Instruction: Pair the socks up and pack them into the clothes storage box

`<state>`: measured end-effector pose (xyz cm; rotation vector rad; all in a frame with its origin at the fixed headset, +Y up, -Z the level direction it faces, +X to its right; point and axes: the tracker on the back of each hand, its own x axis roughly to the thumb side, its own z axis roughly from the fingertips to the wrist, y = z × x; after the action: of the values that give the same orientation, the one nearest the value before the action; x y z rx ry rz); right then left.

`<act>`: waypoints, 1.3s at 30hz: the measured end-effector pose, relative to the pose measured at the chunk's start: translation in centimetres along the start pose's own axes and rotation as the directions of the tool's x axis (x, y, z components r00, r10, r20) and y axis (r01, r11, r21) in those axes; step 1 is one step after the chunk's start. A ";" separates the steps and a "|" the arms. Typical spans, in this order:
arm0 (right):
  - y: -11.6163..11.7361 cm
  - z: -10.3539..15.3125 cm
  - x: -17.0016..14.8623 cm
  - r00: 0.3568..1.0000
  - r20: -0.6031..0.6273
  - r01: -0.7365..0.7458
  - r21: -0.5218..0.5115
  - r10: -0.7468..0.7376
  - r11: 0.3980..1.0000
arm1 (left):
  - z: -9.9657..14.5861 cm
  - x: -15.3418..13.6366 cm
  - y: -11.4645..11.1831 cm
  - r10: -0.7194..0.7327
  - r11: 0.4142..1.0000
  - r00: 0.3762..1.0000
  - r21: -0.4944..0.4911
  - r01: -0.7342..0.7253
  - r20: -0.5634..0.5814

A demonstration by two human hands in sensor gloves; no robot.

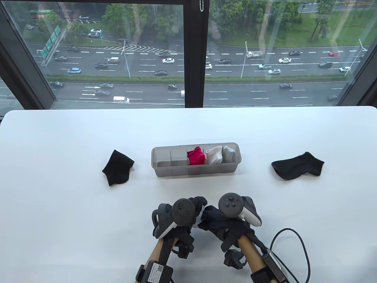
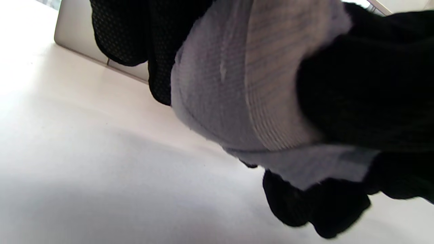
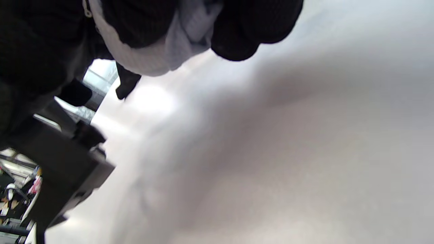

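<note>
Near the table's front middle, my left hand [image 1: 195,206] and right hand [image 1: 212,217] meet and together grip a pale grey sock bundle [image 1: 201,214]. The left wrist view shows its ribbed fabric [image 2: 237,84] wrapped by gloved fingers [image 2: 132,37], just above the table. It also shows in the right wrist view as the sock bundle [image 3: 162,51] under curled fingers [image 3: 251,30]. The grey storage box [image 1: 165,171] stands beyond, holding a red pair [image 1: 196,156], a white pair [image 1: 214,155] and a grey pair [image 1: 228,153] in its right compartments. Two black socks lie loose: one left [image 1: 117,167], one right [image 1: 298,165].
The box's left compartments [image 1: 170,157] hold nothing. A black cable [image 1: 294,235] loops on the white table [image 1: 73,221] behind my right wrist. A large window runs along the table's far edge.
</note>
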<state>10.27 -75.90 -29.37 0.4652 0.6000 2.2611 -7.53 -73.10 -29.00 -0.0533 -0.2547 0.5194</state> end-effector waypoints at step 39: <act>-2.1 2.0 -0.5 0.993 0.116 0.073 -0.416 -0.026 0.907 | 0.6 -1.3 -0.5 0.307 0.952 0.951 0.007 -0.307 -0.032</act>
<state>12.80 -74.44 -28.89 0.3462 0.0585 2.2163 -8.52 -74.14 -28.69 -0.1004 -0.2145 0.8280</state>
